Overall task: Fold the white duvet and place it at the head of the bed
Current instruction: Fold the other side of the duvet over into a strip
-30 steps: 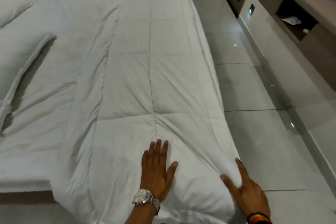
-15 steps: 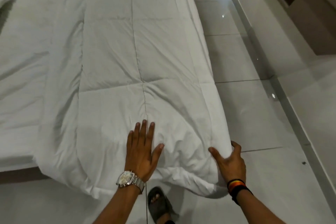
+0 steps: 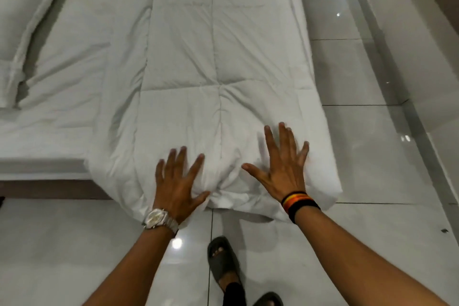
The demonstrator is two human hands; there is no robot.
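duvet: white | wristband: black, orange, yellow stripes | watch: silver | sandal: dark grey

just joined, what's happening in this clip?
A person stands at the edge of the bed with both palms flat on a white duvet. It is already folded into a long strip along the bed's right side, its near end hanging over the edge. The left hand and right hand have fingers spread, pressing rather than gripping. A pillow lies at far left. The duvet is not yet at the head of the bed.
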